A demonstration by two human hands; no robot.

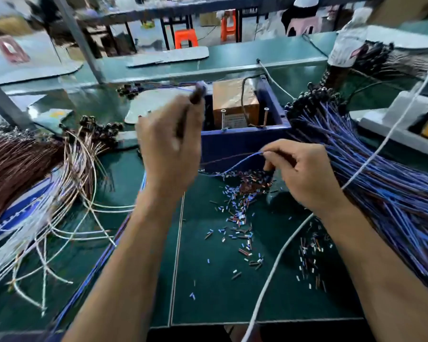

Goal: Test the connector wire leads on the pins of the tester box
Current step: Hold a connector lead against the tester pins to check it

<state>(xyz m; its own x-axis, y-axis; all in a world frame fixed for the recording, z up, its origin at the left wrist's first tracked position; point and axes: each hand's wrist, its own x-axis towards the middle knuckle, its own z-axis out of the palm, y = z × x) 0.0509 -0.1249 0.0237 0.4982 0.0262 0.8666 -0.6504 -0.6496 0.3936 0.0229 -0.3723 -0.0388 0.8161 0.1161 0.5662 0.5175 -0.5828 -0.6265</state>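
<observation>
Left hand: the left hand (169, 146) is raised just left of the blue box; the fingers are curled together around a dark connector (197, 93), whose pale tip is seen above the knuckles; the outline is blurred.
Right hand: the right hand (304, 174) is held low in front of the box; thumb and forefinger are pinched on the ends of the thin wire leads (235, 164); the other fingers are bent loosely.
Wire leads: one blue strand and one brown strand are stretched from the right fingertips leftward across the front wall of the box; their far ends are hidden behind the left hand.
Tester box: a blue open-topped box (245, 141) is set at the back of the green mat (208, 280); a brown block (232, 99) is seated inside it; two upright pins (265, 117) are seen standing at the block's near edge; no contact between leads and pins can be made out.
Right side: a thick bundle of blue wires (381, 181) is laid beside the box, dark connectors at its far end; a white cable (294, 233) is draped across it and the mat.
Left side: a bundle of brown wires (15, 164) and loose pale strands (67, 206) are spread near the mat's edge.
Mat: small cut sleeve pieces (242, 218) are scattered in front of the box.
</observation>
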